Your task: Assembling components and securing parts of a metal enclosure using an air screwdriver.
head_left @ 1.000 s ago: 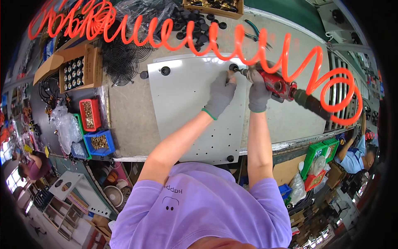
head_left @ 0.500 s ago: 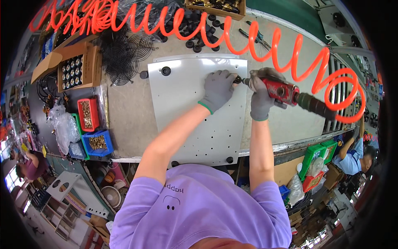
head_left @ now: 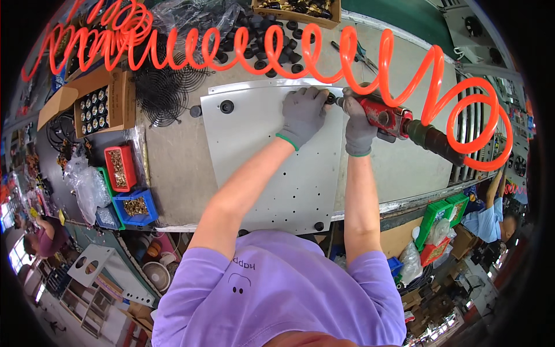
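Note:
A pale grey metal panel with rows of small holes lies on the bench before me. At its far right corner my left hand, in a grey glove, is closed with the fingertips on a black round foot. My right hand, gloved alike, grips a red power screwdriver lying sideways, its tip pointing left at that foot. Whether tip and foot touch, I cannot tell. Another black foot stands at the panel's far left corner, and one more at its near right corner.
An orange coiled hose loops across the far side. Loose black feet and wire fan guards lie behind the panel. A carton, a red bin and a blue bin stand left. A co-worker is at right.
The orange hose has swung, its loops hanging nearer the panel's far edge. The whole view has shifted slightly. Both hands keep their hold at the far right corner.

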{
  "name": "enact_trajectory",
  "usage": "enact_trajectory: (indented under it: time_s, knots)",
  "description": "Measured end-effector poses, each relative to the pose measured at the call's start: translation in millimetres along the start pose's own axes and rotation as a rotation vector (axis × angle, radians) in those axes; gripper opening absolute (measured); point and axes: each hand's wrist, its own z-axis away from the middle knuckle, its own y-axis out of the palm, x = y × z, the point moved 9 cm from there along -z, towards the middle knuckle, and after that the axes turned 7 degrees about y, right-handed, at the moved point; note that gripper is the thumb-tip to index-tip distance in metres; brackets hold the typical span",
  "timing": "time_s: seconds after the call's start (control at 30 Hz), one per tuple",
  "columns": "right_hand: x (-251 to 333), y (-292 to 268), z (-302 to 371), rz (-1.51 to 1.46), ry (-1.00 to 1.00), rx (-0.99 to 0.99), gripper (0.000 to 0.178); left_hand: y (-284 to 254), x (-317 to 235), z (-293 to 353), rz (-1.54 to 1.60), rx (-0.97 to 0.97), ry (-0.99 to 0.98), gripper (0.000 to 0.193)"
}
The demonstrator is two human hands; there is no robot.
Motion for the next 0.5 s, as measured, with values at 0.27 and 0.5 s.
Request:
enact_trajectory:
  time_s: [0.27, 0.5]
  knots:
    - [-7, 6, 4, 0.181, 0.029, -0.002, 0.016, 2, 11, 4, 0.128, 0.082, -0.124, 0.03]
    - [1, 8, 0, 0.137, -0.034, -0.011, 0.015, -12, 38, 67, 1.47, -0.072, -0.736, 0.02]
